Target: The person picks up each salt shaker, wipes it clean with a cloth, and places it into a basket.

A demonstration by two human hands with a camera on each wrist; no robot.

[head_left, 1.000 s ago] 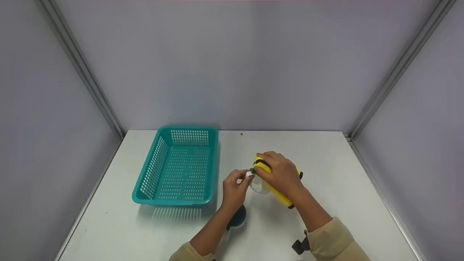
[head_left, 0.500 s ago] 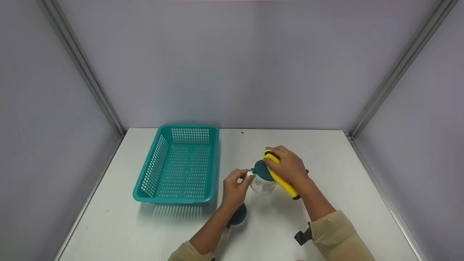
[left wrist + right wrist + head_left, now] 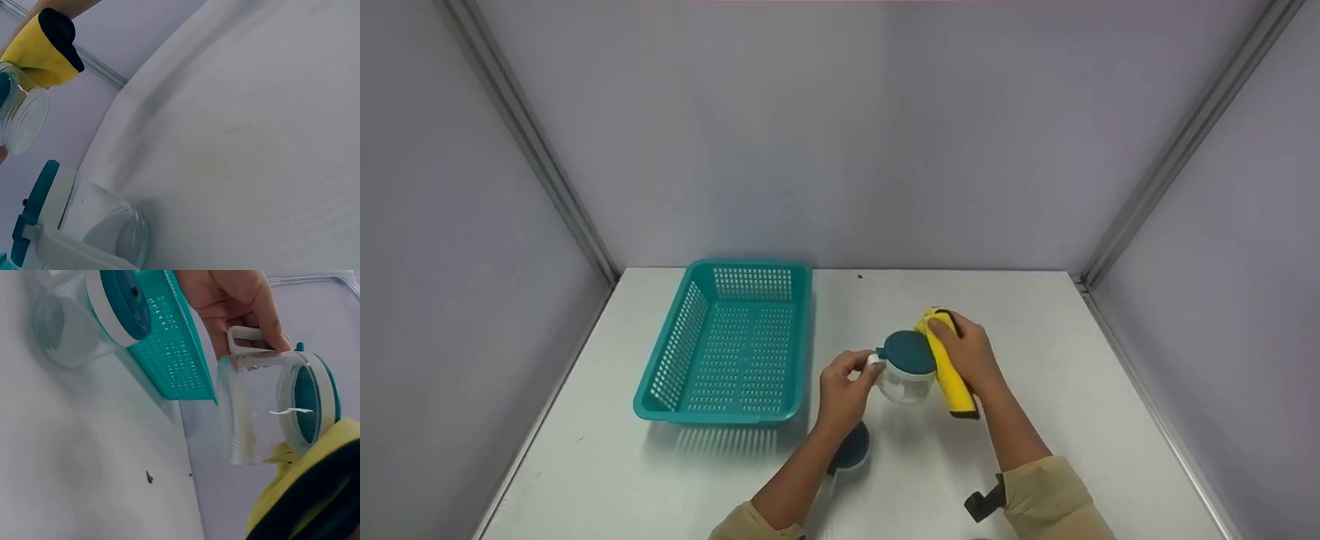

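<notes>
My left hand grips the white handle of a clear jar with a round dark-teal lid. In the right wrist view this jar is held off the table, its lid closed over a white collar. A yellow cloth with black edging is in my right hand, folded lengthwise and held against the jar's right side by the lid. The fingers on the cloth's far side are partly hidden. A second, similar lidded jar stands on the table below my left forearm.
A teal perforated basket stands on the white table, left of my hands. Grey panel walls rise behind and on both sides. A dark strap-like piece hangs at my right sleeve. Small dark specks lie on the table.
The cloth has moved off the jar's lid, rightward to the jar's side, leaving the lid uncovered. My left hand keeps its grip on the handle in about the same place.
</notes>
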